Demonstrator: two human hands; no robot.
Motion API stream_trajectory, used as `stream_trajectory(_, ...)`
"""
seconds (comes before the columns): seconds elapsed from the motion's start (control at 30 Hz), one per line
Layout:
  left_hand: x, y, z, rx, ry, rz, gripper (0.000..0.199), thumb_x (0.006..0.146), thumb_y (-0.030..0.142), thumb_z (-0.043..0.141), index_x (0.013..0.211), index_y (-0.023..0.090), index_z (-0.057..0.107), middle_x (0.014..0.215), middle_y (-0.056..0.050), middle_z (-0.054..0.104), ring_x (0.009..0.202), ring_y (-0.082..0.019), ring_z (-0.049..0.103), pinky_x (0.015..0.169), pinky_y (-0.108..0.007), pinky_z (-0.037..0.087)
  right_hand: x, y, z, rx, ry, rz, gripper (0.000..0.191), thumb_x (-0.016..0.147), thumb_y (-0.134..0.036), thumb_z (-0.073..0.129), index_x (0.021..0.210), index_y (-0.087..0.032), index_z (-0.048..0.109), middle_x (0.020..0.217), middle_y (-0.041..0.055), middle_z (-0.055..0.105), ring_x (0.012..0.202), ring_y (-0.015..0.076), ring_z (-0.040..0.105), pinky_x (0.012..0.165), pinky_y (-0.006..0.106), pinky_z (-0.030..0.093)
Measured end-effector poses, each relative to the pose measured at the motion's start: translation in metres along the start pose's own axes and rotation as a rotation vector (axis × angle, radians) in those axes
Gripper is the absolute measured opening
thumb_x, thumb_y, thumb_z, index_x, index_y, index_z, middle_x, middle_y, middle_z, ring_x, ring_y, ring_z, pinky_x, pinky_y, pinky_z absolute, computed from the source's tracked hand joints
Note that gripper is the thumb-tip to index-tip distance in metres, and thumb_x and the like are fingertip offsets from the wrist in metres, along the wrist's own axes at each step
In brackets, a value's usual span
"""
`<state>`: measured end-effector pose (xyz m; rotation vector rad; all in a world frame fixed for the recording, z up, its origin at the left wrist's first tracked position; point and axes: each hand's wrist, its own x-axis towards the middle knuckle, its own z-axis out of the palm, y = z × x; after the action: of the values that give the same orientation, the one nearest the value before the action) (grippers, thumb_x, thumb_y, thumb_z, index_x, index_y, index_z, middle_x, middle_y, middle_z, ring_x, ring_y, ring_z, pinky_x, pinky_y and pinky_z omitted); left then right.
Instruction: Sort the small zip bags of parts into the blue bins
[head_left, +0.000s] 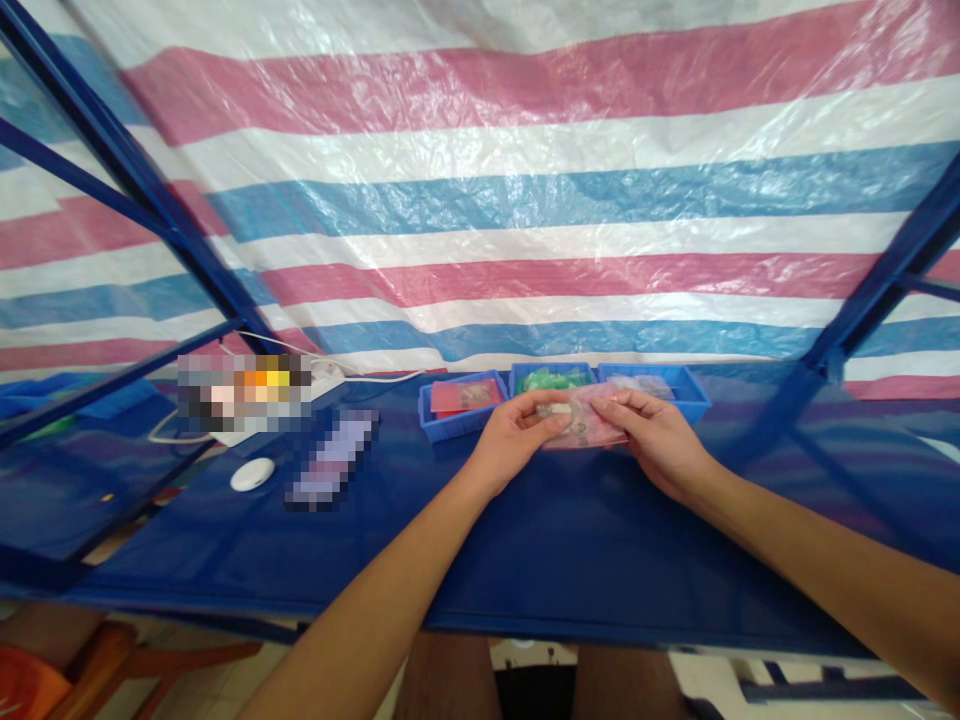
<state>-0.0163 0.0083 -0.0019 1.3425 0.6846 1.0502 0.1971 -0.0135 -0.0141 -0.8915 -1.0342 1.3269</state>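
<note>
Between my two hands is a pinkish clear plastic bag (pixel 583 428) with small, hard-to-make-out contents, held just above the table's far part. My left hand (pixel 517 432) pinches the bag's left side, thumb on top. At its right side my right hand (pixel 654 432) grips the bag between thumb and fingers. Behind the hands stand three blue bins in a row. The left bin (pixel 450 428) has a red packet (pixel 459 397) in it, the middle bin (pixel 517 370) green plastic bags (pixel 551 380), and the right bin (pixel 694 392) pale, clear bags (pixel 645 384).
A round white case (pixel 253 474) and a blurred-out flat object (pixel 334 460) lie on the blue table (pixel 585 560) at left. Beyond them are a white cable (pixel 382 379) and another blurred item (pixel 255 390). Blue metal posts (pixel 202 270) flank a striped plastic sheet (pixel 540 190).
</note>
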Motion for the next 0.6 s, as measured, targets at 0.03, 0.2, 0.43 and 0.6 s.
stream_trajectory(0.03, 0.0, -0.001, 0.0, 0.023, -0.003, -0.004, 0.052, 0.075, 0.038, 0.092, 0.12, 0.016, 0.076, 0.106, -0.009, 0.08, 0.095, -0.021, 0.075, 0.098, -0.037, 0.058, -0.001, 0.0, 0.001, -0.007, -0.016, -0.01, 0.032, 0.078, -0.047, 0.092, 0.084, -0.021, 0.074, 0.077, 0.0001, 0.072, 0.067, 0.0137, 0.062, 0.064, 0.027, 0.052)
stream_trajectory(0.2, 0.001, 0.003, -0.012, 0.191, 0.086, 0.098, 0.051, 0.077, 0.037, 0.088, 0.121, 0.016, 0.075, 0.113, -0.01, 0.078, 0.096, -0.021, 0.074, 0.092, -0.035, 0.059, -0.003, -0.002, 0.004, -0.12, -0.086, -0.015, 0.037, 0.084, -0.056, 0.084, 0.096, -0.022, 0.075, 0.083, 0.0021, 0.072, 0.073, 0.0164, 0.064, 0.062, 0.028, 0.054)
stream_trajectory(0.43, -0.001, 0.041, -0.064, 0.698, 0.458, 0.325, 0.034, 0.085, 0.03, 0.07, 0.116, 0.019, 0.078, 0.116, -0.005, 0.078, 0.098, -0.019, 0.069, 0.091, -0.03, 0.055, -0.007, -0.004, 0.006, -0.284, -0.128, -0.038, 0.042, 0.086, -0.062, 0.078, 0.095, -0.021, 0.074, 0.086, 0.0054, 0.074, 0.069, 0.0165, 0.064, 0.061, 0.031, 0.053)
stream_trajectory(0.6, -0.006, 0.053, -0.091, 0.974, 0.605, 0.252, 0.032, 0.086, 0.028, 0.063, 0.111, 0.019, 0.081, 0.101, -0.003, 0.079, 0.079, -0.017, 0.066, 0.082, -0.03, 0.054, -0.007, -0.004, 0.007, -0.303, -0.172, -0.033, 0.044, 0.085, -0.063, 0.078, 0.094, -0.021, 0.074, 0.084, 0.0051, 0.074, 0.068, 0.0168, 0.064, 0.059, 0.031, 0.051)
